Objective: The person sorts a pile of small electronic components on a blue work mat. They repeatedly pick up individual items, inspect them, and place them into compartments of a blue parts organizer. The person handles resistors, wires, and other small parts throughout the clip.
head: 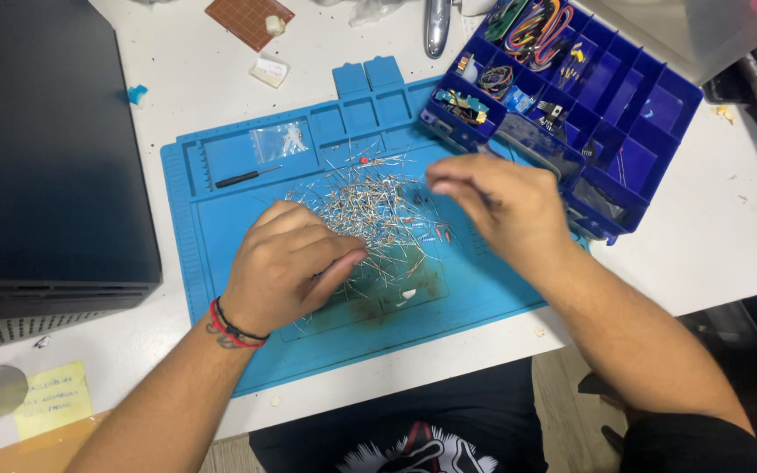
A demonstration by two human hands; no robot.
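A heap of small wire-legged electronic parts (pixel 370 206) lies spread on a blue work mat (pixel 221 228). My left hand (pixel 286 263) rests on the mat at the heap's left edge, fingers curled and fingertips touching the parts. My right hand (pixel 501 206) hovers over the heap's right side, blurred, fingers drawn together; whether it pinches a part I cannot tell. A red and black band circles my left wrist.
A dark blue compartment box (pixel 641 131) with wires and parts sits at the upper right. A large black case (pixel 45 149) fills the left. A small screwdriver (pixel 247 177) and a clear bag (pixel 280 140) lie in the mat's trays. A brown perforated board (pixel 247 19) is at the top.
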